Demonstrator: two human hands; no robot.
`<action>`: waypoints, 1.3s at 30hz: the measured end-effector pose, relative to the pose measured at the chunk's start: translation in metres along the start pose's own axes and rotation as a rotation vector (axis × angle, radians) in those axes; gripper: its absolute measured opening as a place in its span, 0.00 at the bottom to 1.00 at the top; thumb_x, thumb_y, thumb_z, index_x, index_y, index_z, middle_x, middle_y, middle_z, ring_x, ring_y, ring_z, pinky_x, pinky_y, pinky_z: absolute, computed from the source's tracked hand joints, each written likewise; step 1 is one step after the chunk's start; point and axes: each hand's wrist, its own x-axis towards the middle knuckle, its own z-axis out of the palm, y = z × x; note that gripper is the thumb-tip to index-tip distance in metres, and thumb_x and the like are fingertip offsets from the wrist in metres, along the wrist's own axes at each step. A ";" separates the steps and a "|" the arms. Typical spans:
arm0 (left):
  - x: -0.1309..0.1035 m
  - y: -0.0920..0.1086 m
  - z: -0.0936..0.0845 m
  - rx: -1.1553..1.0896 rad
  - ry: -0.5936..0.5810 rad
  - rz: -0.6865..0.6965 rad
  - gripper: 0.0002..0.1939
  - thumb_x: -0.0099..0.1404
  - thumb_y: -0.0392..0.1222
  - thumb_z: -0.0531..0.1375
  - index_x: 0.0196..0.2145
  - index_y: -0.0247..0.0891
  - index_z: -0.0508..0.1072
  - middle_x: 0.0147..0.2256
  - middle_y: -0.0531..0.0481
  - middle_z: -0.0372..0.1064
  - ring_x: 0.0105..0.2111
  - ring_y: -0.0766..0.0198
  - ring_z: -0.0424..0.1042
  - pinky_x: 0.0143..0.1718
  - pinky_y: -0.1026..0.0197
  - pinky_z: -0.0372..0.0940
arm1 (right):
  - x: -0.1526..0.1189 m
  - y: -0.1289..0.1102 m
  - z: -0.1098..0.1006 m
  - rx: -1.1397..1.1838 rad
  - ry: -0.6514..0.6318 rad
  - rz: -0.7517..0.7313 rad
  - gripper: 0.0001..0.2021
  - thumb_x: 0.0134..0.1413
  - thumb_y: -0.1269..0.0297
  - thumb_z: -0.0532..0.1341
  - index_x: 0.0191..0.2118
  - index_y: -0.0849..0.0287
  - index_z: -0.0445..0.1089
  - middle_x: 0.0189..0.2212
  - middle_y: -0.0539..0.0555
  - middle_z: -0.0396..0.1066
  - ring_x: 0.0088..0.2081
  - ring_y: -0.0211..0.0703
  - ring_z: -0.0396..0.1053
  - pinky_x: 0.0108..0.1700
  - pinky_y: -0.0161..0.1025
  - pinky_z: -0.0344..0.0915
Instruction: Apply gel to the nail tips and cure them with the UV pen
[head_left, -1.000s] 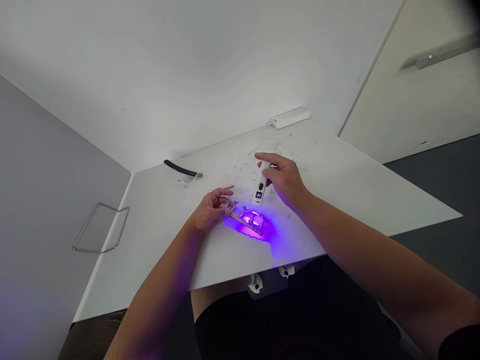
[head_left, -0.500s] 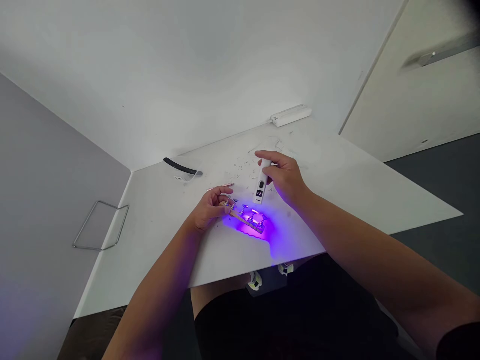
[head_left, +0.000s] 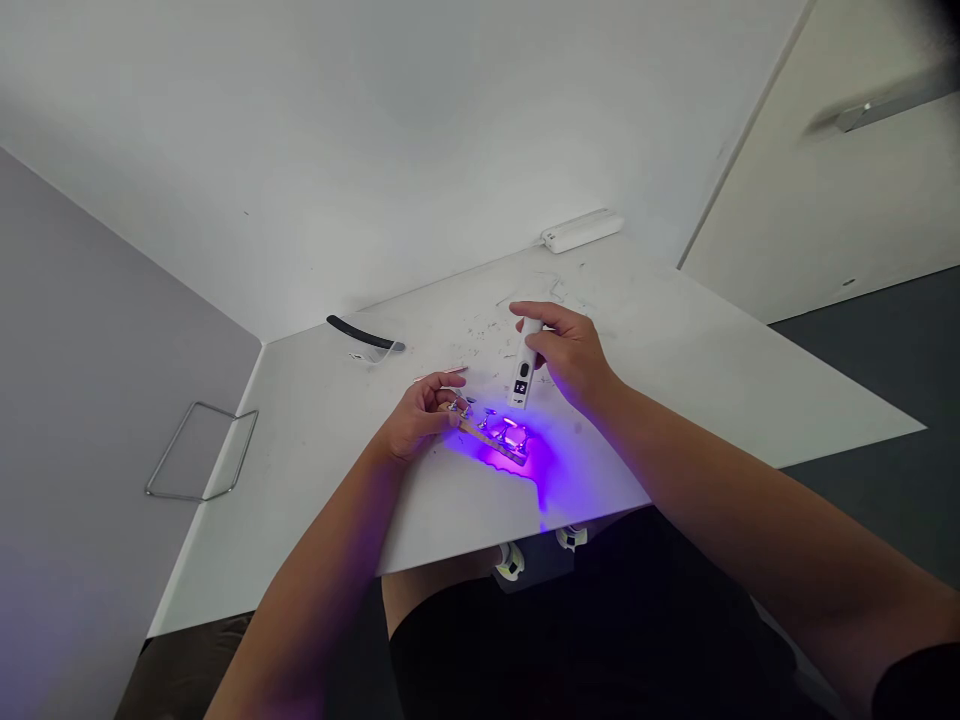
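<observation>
My right hand (head_left: 568, 350) is closed around a white handheld UV nail lamp (head_left: 523, 368), which has a dark button and a small lit display. The lamp points down and throws violet light. Under it lies a narrow wooden nail-tip stand (head_left: 484, 432) with several small metal posts; nail tips (head_left: 511, 424) sit on some of them, the right-hand ones glowing in the light. My left hand (head_left: 420, 415) grips the stand's left end between thumb and fingers. The lamp's tip stays a little above the nail tips, apart from them.
A white power strip (head_left: 583, 232) stands at the wall. A dark curved nail file (head_left: 364, 333) lies by a clear piece of plastic at the back left, and a thin pink stick (head_left: 450, 372) behind my left hand. Dark specks dot the white table (head_left: 675, 330). A metal loop (head_left: 202, 450) is at the left.
The lamp has tilted very slightly, and the violet patch on the table has shifted a little. Both hands keep their holds in nearly the same places.
</observation>
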 end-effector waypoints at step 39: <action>0.001 -0.004 -0.016 -0.060 0.089 0.079 0.24 0.46 0.32 0.66 0.43 0.35 0.67 0.30 0.51 0.70 0.33 0.64 0.72 0.38 0.59 0.66 | 0.000 -0.001 -0.002 0.010 0.037 -0.004 0.20 0.41 0.74 0.55 0.42 0.54 0.73 0.32 0.50 0.66 0.22 0.31 0.58 0.23 0.34 0.60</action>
